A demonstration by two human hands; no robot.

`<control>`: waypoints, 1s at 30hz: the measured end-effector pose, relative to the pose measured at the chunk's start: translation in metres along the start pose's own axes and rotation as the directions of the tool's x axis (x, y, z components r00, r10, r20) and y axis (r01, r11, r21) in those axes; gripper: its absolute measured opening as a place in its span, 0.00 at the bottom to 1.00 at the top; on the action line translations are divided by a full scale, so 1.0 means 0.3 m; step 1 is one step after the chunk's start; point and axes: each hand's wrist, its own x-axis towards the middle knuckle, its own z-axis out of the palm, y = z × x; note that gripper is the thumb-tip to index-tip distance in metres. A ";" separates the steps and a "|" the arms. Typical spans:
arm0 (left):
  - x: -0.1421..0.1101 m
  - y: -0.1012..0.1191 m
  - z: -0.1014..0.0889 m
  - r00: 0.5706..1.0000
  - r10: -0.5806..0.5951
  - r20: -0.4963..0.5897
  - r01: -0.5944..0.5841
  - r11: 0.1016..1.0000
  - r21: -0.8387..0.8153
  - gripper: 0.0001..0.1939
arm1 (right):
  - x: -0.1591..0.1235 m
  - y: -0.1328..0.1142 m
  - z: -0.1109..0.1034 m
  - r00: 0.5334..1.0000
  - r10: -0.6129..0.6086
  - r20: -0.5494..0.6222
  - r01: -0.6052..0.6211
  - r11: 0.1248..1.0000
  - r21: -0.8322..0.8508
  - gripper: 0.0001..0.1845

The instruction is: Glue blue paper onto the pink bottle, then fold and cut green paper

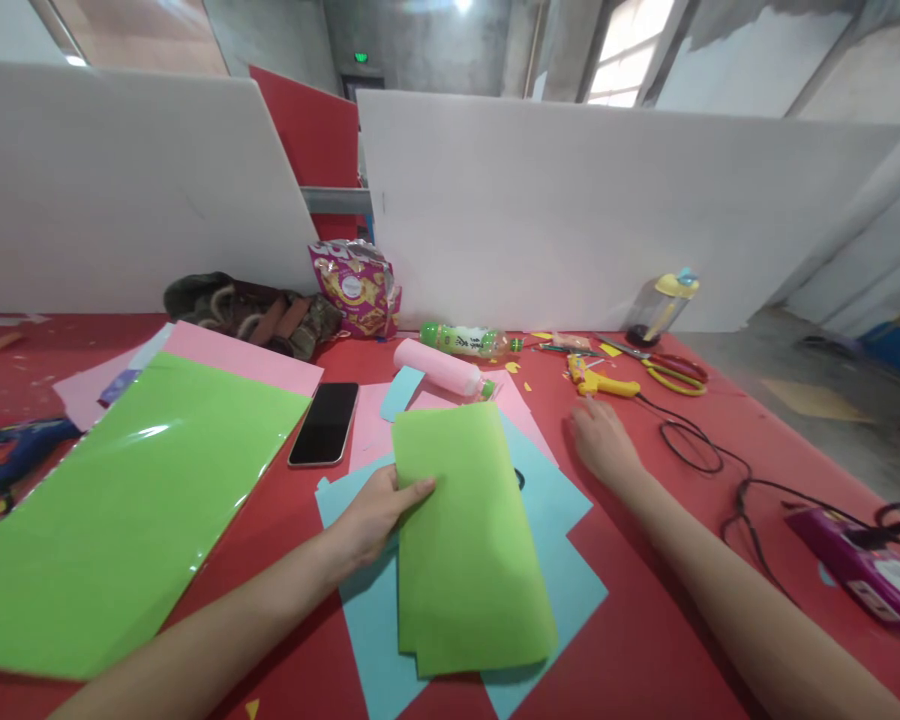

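Likely holding step: left fingers (417, 492) pinch green paper (465, 560); shifting it needs steady grip. Right fingers (586, 415), paper's 2 o'clock: can't tell.

Large green sheet (142, 480): left corner cut off by the view's edge; blue glue gun (26, 450), likewise cropped at left. Light-blue sheets (570, 590): partly hidden beneath the folded green paper (469, 560), lower corner cropped; black ring-shaped object (520, 480), mostly covered, identity indeterminable. Purple power strip (859, 570): label print too blurred to read.
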 end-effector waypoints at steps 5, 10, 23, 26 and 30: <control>0.002 -0.021 -0.003 1.000 -0.008 0.020 0.008 1.000 0.029 0.20 | 0.011 -0.091 -0.001 0.997 -0.045 -0.064 0.048 0.998 0.042 0.15; 0.010 -0.039 -0.012 1.000 -0.021 0.021 0.020 0.999 0.044 0.19 | 0.051 0.001 0.048 0.989 0.139 -0.038 -0.140 0.990 -0.015 0.17; 0.012 -0.052 -0.009 1.000 0.016 -0.017 -0.015 0.999 0.042 0.20 | 0.006 -0.025 -0.025 0.955 0.298 0.009 -0.295 0.939 0.176 0.16; 0.014 -0.053 -0.003 0.996 0.048 -0.068 -0.046 0.998 0.032 0.23 | -0.005 -0.119 -0.032 0.985 0.164 0.059 -0.174 0.899 0.403 0.16; 0.015 -0.052 0.002 0.995 0.069 -0.078 -0.065 0.996 0.059 0.24 | -0.052 -0.269 -0.039 0.981 -0.035 0.192 -0.148 0.506 0.849 0.20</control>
